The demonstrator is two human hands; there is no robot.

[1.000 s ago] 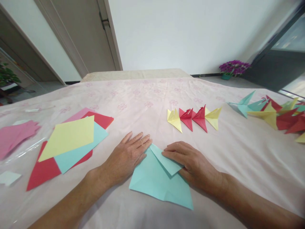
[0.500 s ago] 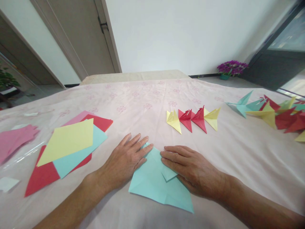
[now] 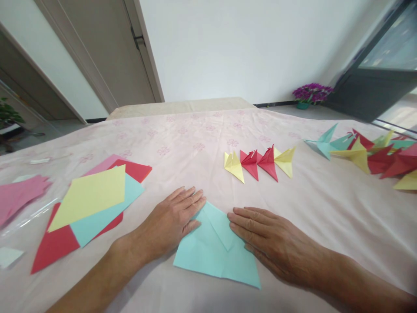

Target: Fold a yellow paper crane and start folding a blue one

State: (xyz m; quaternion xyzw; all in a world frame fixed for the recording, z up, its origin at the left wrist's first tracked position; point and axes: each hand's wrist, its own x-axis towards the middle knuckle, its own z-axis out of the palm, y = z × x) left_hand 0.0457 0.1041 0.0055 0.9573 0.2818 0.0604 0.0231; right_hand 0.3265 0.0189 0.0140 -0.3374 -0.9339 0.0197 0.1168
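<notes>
A light blue sheet of origami paper lies on the cloth in front of me, with a folded triangular flap on its upper right part. My left hand rests flat on the paper's upper left edge, fingers stretched out. Across from it, my right hand lies flat along the right edge, covering part of the flap, its fingers straight and side by side. Neither hand grips anything. The paper under both palms is hidden.
Loose yellow, blue and red sheets lie at left, beside pink paper and a clear sleeve. Beyond my hands stands a row of folded red and yellow cranes. More folded cranes are heaped at far right on the flowered tablecloth.
My right hand has slid outward to the right along the paper's edge, and the flap now lies as a longer triangle. My left hand has stayed on the left edge. The view has shifted slightly.
</notes>
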